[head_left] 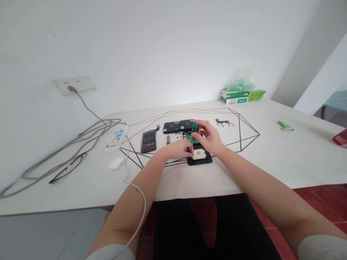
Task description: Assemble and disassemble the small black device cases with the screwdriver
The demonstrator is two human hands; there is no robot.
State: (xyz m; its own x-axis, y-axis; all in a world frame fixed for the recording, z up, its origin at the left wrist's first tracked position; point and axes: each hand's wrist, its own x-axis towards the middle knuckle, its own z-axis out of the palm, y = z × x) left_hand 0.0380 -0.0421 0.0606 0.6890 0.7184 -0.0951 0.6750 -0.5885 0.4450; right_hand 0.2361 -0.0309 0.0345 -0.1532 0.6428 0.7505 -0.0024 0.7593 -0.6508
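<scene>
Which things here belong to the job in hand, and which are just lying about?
Apparently part of the job:
black case
pale plate
green circuit board
green piece in the right hand

Seemingly just lying about:
phone
eyeglasses
small white case
green-and-white boxes

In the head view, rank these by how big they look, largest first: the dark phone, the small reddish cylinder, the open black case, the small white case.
1. Open black case, partly covered by a hand
2. Dark phone
3. Small white case
4. Small reddish cylinder
</scene>
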